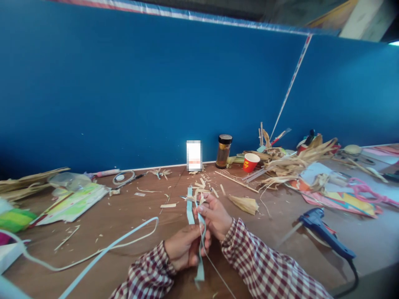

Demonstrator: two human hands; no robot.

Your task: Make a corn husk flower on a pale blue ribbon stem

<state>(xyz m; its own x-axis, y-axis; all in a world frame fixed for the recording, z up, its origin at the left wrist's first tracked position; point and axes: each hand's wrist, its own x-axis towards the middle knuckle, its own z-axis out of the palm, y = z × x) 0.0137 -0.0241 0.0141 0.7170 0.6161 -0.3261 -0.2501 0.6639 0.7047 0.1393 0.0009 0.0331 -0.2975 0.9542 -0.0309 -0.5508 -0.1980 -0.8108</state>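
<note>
My left hand [187,247] is closed, its fingertips pinching a pale blue-green ribbon [200,272] whose end hangs below the fingers. Just above and touching it, my right hand [216,216] grips a small piece of corn husk [202,199] with pointed cream tips, between thumb and forefinger. A thin pale thread [215,263] runs from between the hands down toward the front edge. Another flat pale blue-green strip [190,207] stands out behind the left fingers; whether it joins the ribbon is hidden. Cream husk scraps [202,182] lie scattered beyond the hands.
On the right lies a blue glue gun [327,234]. Dried corn husks [289,164], a red paper cup [251,162] and a dark-lidded jar [224,151] stand toward the blue partition [156,91]. A white cable [93,255] loops across the left, near a green-patterned sheet [76,203].
</note>
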